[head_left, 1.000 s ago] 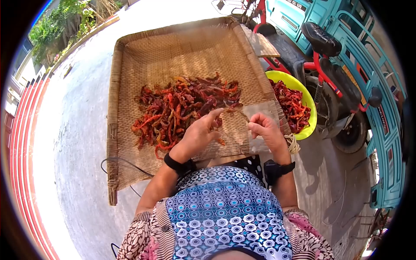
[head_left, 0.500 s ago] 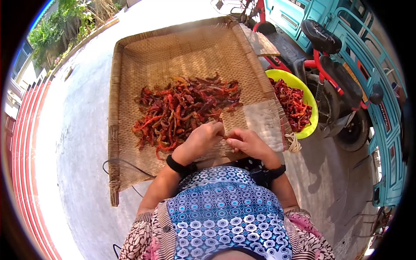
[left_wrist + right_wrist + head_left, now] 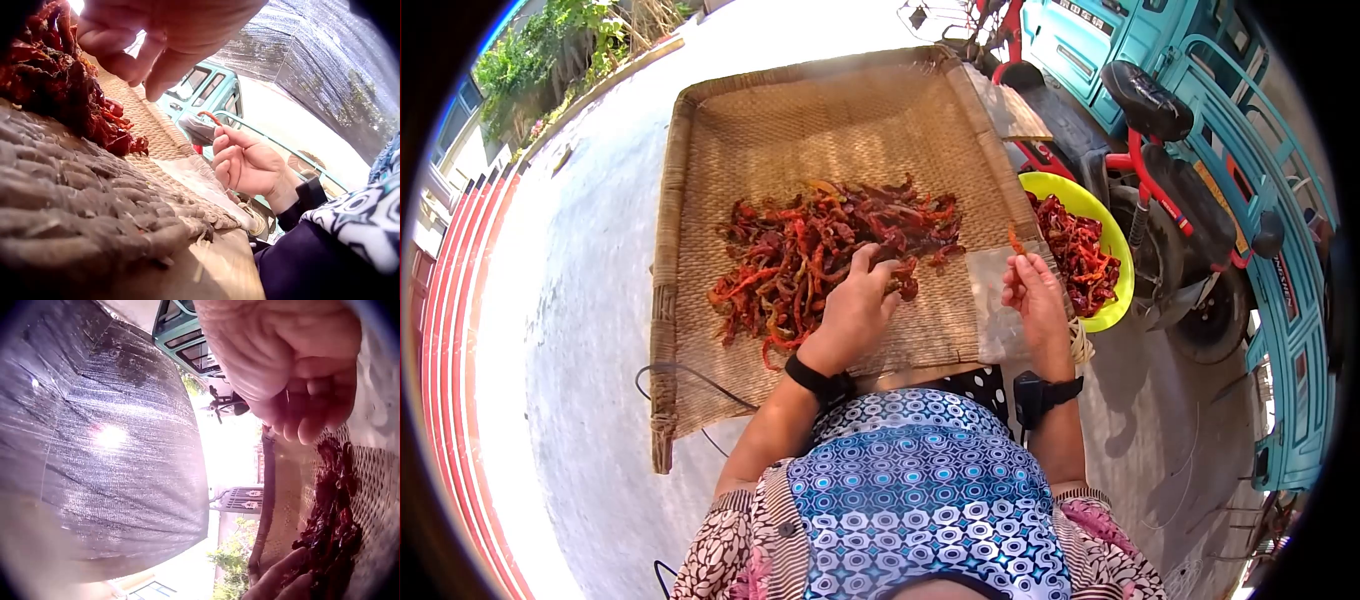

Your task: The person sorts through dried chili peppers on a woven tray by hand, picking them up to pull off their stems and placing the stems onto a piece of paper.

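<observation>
Dried red peppers (image 3: 800, 250) lie heaped in the woven tray (image 3: 800, 130). Over the heap's near right edge is the left hand (image 3: 855, 312), its fingers spread and slightly bent, with nothing visible between them. The right hand (image 3: 1038, 300) pinches one small orange-red pepper (image 3: 1014, 240) upright above the tray's right edge. In the left wrist view the same pepper (image 3: 210, 117) sticks up from the right hand's (image 3: 250, 164) fingertips. The right wrist view shows the right hand (image 3: 294, 369) close up, with the pepper hidden.
A yellow-green basin (image 3: 1125, 262) of red peppers stands just right of the tray. A pale sheet (image 3: 997, 300) covers the tray's near right corner. Behind the basin are a red and black bike (image 3: 1145, 170) and a turquoise vehicle (image 3: 1260, 200). A cable (image 3: 700, 375) runs under the near left corner.
The two hands met over the tray's near edge and have since parted. The right hand has moved right and up with a pepper; the left has moved to the heap, its fingers opened.
</observation>
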Available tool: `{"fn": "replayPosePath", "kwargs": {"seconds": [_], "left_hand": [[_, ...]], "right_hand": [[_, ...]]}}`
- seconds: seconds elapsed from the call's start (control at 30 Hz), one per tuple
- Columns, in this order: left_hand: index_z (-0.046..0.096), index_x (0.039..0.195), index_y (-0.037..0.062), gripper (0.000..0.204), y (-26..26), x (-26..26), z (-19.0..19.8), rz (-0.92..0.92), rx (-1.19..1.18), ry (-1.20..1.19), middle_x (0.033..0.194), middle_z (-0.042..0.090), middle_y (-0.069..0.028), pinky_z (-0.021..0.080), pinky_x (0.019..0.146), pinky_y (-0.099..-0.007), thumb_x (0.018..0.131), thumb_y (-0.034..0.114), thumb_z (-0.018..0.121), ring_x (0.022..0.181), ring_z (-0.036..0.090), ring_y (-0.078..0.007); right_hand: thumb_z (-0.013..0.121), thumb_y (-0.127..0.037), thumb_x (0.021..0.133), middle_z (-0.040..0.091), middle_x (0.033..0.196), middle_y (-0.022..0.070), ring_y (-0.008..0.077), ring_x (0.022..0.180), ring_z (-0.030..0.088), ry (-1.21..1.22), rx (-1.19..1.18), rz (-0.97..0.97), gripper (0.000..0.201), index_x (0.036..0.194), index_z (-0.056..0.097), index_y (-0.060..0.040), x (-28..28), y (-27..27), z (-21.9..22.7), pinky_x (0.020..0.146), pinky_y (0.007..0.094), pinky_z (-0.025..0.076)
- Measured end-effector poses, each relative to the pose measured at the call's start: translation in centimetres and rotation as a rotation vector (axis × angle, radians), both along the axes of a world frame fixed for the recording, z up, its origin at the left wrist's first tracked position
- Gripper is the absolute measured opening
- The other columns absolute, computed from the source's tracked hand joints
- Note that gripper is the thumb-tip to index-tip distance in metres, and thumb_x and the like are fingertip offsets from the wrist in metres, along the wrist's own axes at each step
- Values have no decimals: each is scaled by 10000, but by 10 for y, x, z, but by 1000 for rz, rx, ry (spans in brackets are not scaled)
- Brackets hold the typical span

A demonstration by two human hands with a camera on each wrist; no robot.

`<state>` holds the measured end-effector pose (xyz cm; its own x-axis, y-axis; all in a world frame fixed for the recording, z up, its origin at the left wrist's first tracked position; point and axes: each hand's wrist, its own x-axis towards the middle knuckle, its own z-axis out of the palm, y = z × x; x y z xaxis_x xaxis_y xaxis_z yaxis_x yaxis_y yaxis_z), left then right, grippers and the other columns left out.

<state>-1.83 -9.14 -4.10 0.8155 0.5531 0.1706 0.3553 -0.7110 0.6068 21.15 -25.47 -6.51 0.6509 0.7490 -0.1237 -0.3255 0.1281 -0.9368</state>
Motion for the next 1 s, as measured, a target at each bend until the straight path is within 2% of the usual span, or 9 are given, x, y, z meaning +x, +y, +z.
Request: {"fn": "replayPosePath", "kwargs": {"seconds": [0.1, 0.17, 0.37, 0.47, 0.57, 0.7, 0.83, 0.93, 1.0], "left_hand": [[571, 1267, 5, 377, 5, 0, -1, 24, 3, 136, 1414, 439, -235, 532, 899, -437, 921, 127, 654, 1147, 592, -390], [568, 1269, -11, 374, 7, 0, -7, 34, 41, 160, 1412, 451, -217, 534, 900, -428, 927, 120, 643, 1139, 597, -379], [607, 1169, -28, 265, 10, 1, -17, -85, 79, -181, 1277, 550, -156, 541, 841, -417, 911, 23, 579, 1011, 638, -354], [637, 1156, -24, 226, 11, 2, -5, -279, -140, -228, 1228, 569, -120, 532, 826, -364, 943, 16, 572, 995, 626, -281], [660, 1101, -22, 188, 10, 3, -9, -364, -288, -261, 1169, 585, -106, 528, 800, -341, 946, -1, 554, 936, 615, -237], [640, 1119, -4, 191, 10, 2, -9, -305, -211, -198, 1136, 578, -110, 514, 825, -353, 947, 31, 565, 958, 594, -238], [617, 1136, 13, 195, 10, -1, -7, -227, -213, -159, 1108, 578, -115, 496, 854, -360, 955, 65, 570, 1013, 577, -245], [612, 1137, 13, 190, 12, -1, -4, -242, -321, -146, 1116, 580, -113, 492, 863, -361, 963, 71, 560, 1026, 572, -232], [610, 1136, 9, 189, 10, 0, -3, -249, -408, -156, 1117, 587, -105, 495, 857, -357, 967, 74, 558, 1009, 575, -215]], "right_hand": [[597, -276, 1011, 645, 874, -7, 89, 720, 602, 304, 144, -259, 223, 1099, 613, -72, 3, -3, 1, 667, 236, 520], [585, -271, 1016, 649, 925, 7, 95, 740, 611, 247, 77, -114, 233, 1147, 594, -79, 1, -3, -13, 662, 242, 515], [629, -219, 986, 640, 991, 35, 99, 768, 625, -114, -155, 248, 334, 1263, 536, -57, -24, 17, -14, 683, 234, 520], [641, -229, 978, 629, 1000, 33, 96, 747, 610, -294, -123, 271, 399, 1309, 500, -57, -42, 30, -9, 687, 235, 524], [601, -216, 997, 631, 898, 17, 77, 722, 589, -375, -181, 328, 256, 1178, 591, -35, -44, 33, -13, 667, 228, 518], [559, -203, 1015, 628, 819, -3, 67, 703, 581, -364, -214, 352, 200, 1050, 643, -24, -43, 26, -12, 643, 221, 506], [567, -209, 1014, 642, 822, -4, 62, 669, 577, -251, -141, 122, 184, 1060, 636, -45, -15, 11, -8, 627, 222, 501], [574, -227, 1014, 661, 878, 11, 74, 679, 595, 200, 164, -243, 199, 1111, 621, -61, 11, 2, -2, 640, 228, 508], [580, -232, 1013, 659, 907, 4, 74, 697, 602, 229, 131, -236, 205, 1131, 614, -67, 18, 7, 3, 654, 232, 512]]}}
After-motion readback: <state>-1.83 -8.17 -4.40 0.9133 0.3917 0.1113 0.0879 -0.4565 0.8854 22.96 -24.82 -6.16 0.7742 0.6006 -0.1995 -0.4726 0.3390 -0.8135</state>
